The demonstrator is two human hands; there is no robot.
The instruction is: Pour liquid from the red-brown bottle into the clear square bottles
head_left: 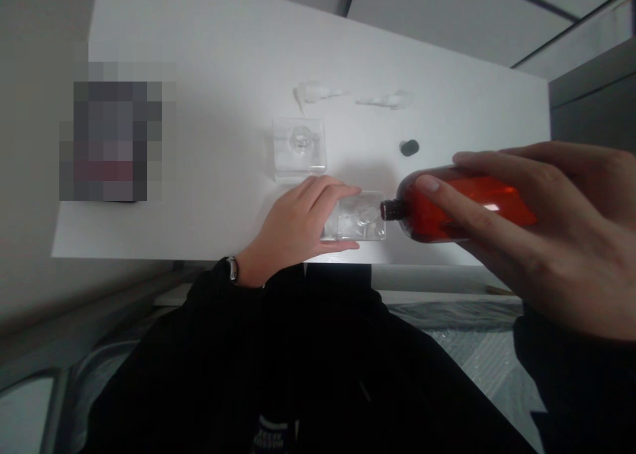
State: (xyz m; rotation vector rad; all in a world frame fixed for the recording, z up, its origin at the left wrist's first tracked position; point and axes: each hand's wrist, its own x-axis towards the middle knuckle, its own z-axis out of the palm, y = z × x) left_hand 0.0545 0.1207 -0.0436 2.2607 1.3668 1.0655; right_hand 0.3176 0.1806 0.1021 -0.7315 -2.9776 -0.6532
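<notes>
Steadily, the left grip (295,225) closes around a clear square bottle (354,221) on the white surface (199,109), holding it in place, while the right grip (556,222) clasps an amber bottle (447,205), tilted so its dark threaded neck (392,210) almost touches the clear one.
</notes>
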